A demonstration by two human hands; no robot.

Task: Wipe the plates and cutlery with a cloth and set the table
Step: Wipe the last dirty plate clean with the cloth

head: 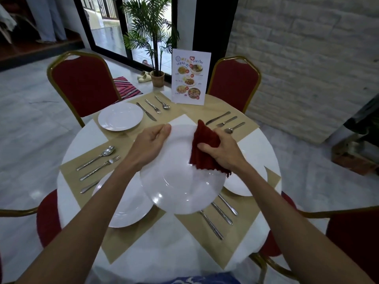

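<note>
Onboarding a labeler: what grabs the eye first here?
The large white plate, held up mid-frame over the round table by the left hand. Next, the dark red cloth the right hand presses on its upper right. Behind stands the upright menu card at the table's far edge.

My left hand [152, 143] holds a big white plate [180, 181] by its rim, up over the bench [176, 255]. My right hand [220, 149] presses a dark red cloth [205, 148] on the plate. Three more plates and some cutlery lie on tan mats.
</note>
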